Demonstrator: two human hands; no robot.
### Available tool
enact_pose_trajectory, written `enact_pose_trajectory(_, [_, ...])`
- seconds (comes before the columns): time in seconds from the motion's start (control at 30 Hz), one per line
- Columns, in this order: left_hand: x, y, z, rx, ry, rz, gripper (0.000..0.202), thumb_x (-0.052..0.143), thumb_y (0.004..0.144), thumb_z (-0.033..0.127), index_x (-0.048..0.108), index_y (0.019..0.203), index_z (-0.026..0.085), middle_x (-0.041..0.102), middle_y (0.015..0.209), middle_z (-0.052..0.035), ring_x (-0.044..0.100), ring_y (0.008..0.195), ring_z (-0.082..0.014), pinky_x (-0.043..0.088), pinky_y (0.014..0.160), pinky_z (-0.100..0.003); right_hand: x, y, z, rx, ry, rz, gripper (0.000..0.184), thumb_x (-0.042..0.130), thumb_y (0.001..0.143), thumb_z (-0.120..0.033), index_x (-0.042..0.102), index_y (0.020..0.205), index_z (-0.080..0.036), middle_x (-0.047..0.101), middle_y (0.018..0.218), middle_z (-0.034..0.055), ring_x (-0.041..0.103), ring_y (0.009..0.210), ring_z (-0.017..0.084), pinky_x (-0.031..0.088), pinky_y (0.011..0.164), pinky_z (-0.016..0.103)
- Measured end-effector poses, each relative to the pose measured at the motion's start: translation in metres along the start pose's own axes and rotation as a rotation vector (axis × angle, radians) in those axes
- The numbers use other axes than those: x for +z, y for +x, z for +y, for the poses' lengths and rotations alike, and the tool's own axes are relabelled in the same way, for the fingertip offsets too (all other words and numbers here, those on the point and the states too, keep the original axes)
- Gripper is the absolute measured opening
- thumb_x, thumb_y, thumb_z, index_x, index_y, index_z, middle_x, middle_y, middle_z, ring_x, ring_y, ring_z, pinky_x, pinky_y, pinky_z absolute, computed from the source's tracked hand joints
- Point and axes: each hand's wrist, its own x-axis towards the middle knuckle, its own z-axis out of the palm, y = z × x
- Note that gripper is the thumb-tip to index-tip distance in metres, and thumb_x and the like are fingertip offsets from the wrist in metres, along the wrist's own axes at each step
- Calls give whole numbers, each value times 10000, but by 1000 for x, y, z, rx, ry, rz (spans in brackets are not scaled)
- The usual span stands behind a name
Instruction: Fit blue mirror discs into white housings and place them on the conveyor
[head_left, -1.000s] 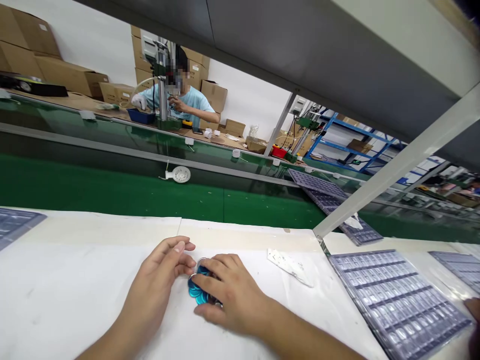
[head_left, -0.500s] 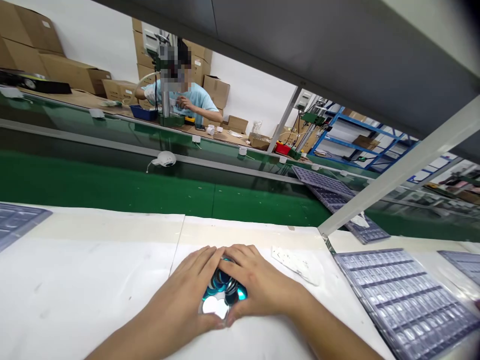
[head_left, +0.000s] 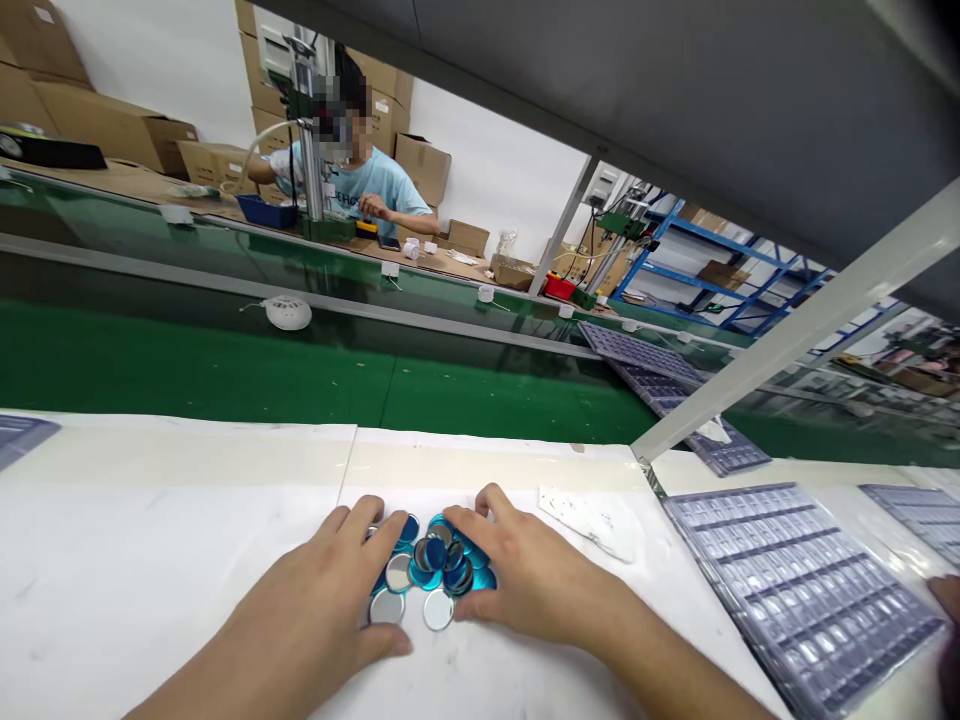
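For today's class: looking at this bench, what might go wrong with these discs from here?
The bare left hand and right hand rest against the loose pile of round blue and mirror-faced discs, so the shiny faces may pick up fingerprints. The pile also lies unstacked on a white sheet, so some discs might slide away.

Both hands (head_left: 427,580) spread, palms down

Blue discs (head_left: 435,566) spread wider, hands (head_left: 315,610) (head_left: 532,575) apart
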Motion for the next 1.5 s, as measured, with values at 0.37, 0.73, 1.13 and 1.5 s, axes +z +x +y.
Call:
enact_pose_trajectory(0.37, [-2, 1, -3, 101, -257, 105, 254, 582, 865, 381, 720, 1063, 304, 665, 1084, -65, 679, 798, -248, 549, 717, -334, 5, 6, 2, -96, -114, 106, 314, 653, 944, -394, 649, 1220, -244, 622, 1061, 65, 653, 876, 239, 506, 714, 330])
enact_pose_trajectory(0.73, [-2, -1, -6, 75, -205, 87, 326, 593, 833, 366, 682, 1142, 313, 626, 1204, -65, 678, 747, -249, 518, 695, -349, 15, 11, 6, -277, -174, 200, 122, 653, 937, -306, 714, 1009, -228, 618, 880, 44, 566, 821, 208, 411, 655, 293])
enact_pose_trajectory(1.13, [18, -10, 35, -220, -1747, -248, 400, 649, 844, 579, 684, 884, 182, 617, 636, -28, 560, 575, -168, 477, 514, -257, 24, -1, -17, -546, 161, 526, 179, 564, 994, -317, 656, 1059, -178, 696, 805, 21, 582, 667, 152, 438, 667, 247])
enact_pose_trajectory(1.5, [21, -9, 31, -163, -1822, -176, 379, 622, 914, 502, 661, 761, 159, 560, 600, 18, 354, 543, -83, 363, 563, -185, 15, 0, -24, -416, 399, 379, 221, 551, 971, -189, 668, 1158, -197, 668, 837, 22, 600, 765, 162, 481, 734, 234])
